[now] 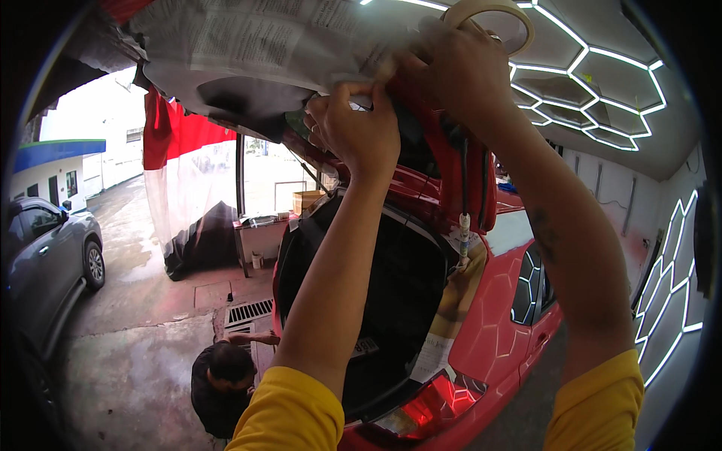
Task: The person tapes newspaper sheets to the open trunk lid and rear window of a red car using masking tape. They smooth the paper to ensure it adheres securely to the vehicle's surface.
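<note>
Both my arms, in yellow sleeves, reach up to the raised tailgate of a red car. Sheets of newspaper cover much of the tailgate's underside. My left hand is closed, thumb and index finger pinching at the newspaper's lower edge. Higher and to the right, my right hand is closed with a roll of masking tape against its back fingers; its fingertips are blurred near the paper. Below my hands gapes the open trunk with its black lining.
The red car body stands at the right, partly covered with paper. A person in dark clothes crouches below on the left, near a floor drain. A grey car is parked at the far left. A red and clear curtain hangs behind.
</note>
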Motion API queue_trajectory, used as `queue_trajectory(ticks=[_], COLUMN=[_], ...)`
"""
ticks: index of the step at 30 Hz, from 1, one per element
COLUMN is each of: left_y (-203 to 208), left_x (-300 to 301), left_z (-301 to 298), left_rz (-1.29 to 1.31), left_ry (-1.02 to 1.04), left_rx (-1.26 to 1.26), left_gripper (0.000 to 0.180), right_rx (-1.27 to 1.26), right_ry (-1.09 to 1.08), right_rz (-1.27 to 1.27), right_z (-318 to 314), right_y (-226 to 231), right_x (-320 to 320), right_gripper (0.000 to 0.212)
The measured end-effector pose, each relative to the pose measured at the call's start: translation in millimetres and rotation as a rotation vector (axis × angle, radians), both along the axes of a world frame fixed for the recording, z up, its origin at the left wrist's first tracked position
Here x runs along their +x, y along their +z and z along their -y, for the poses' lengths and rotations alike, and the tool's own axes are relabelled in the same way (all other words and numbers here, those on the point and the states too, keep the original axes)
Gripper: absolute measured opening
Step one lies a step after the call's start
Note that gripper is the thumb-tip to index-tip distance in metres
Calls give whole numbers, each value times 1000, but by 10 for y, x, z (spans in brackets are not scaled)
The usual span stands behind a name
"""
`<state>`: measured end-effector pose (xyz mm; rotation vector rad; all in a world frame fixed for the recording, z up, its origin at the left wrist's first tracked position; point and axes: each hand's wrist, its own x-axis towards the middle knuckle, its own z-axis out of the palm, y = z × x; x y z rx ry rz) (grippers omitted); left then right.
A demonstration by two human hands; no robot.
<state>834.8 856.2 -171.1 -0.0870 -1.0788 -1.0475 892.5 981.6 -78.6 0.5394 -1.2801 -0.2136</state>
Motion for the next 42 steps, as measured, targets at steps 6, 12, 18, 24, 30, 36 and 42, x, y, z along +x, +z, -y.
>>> queue_trajectory(ticks=[6, 12, 18, 24, 30, 36, 42], left_y=[57, 110, 29, 88, 80, -1512, -4624], left_x=[257, 149, 152, -90, -103, 466, 2488], left_z=[-4, 326, 346, 419, 398, 1194, 1738], left_rz=[34, -200, -57, -140, -33, 350, 972], left_ry=[-702, -830, -923, -901, -767, -651, -796], left_rx=[291, -21, 22, -69, -115, -273, -47], left_gripper=[80, 83, 92, 99, 107, 68, 15], right_rx=[30, -94, 0, -97, -142, -165, -194], right_ry=[542, 258, 125, -4, -34, -205, 212], right_rz=[-295, 135, 436, 515, 408, 428, 607], right_z=[166, 232, 156, 260, 130, -158, -1104], right_y=[210, 222, 36, 152, 97, -665, -3019], right_x=[-378, -28, 598, 610, 675, 1113, 2001], right_gripper=[59, 42, 37, 30, 47, 78, 30])
